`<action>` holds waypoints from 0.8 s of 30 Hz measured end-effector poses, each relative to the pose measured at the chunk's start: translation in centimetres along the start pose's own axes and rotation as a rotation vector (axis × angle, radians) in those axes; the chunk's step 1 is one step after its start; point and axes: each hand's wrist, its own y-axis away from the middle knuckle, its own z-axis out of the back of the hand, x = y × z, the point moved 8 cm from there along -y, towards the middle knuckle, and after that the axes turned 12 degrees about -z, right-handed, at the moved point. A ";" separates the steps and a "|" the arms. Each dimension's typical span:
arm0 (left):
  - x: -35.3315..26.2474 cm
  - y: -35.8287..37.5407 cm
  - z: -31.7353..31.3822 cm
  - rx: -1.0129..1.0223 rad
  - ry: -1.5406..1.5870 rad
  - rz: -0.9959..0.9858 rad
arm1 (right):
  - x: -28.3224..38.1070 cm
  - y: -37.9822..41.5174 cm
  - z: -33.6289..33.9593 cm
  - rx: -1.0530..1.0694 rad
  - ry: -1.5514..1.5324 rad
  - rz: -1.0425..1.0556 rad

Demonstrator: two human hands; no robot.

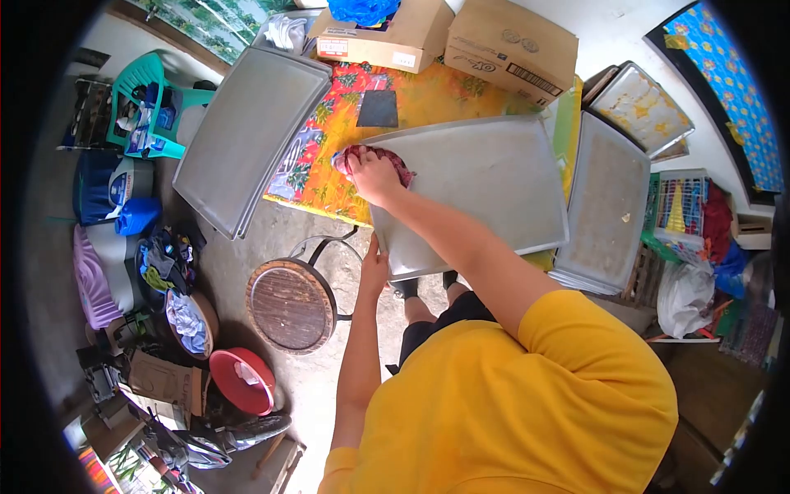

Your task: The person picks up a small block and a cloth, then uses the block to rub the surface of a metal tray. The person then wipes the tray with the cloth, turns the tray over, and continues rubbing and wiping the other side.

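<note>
A large grey metal tray [485, 181] lies on a table with an orange and red floral cover [329, 177]. My right hand [372, 174] presses a dark red patterned cloth [395, 162] against the tray's far left corner, its fingers bent over the cloth. Lower down, my left hand [374, 262] grips the tray's near left edge. A small dark square [377, 109] rests on the cover just beyond the cloth.
Stacked trays stand left [251, 136] and right [601, 206] of the table. Two cardboard boxes [510, 51] sit at its back. A round wooden stool [291, 305], a red basin [242, 381] and a green chair [144, 107] are to the left.
</note>
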 end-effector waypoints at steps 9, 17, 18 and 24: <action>3.1 0.5 -0.4 0.026 0.379 0.258 | 0.5 11.8 2.1 0.094 -0.023 0.080; 3.7 1.3 0.4 0.073 0.870 0.470 | 1.6 18.3 3.1 0.291 -0.039 0.160; 3.1 1.4 0.2 0.086 0.925 0.466 | 1.8 19.7 3.1 0.299 -0.054 0.180; 3.2 1.7 1.1 -0.002 0.857 0.427 | 2.4 24.6 3.8 0.427 -0.257 0.183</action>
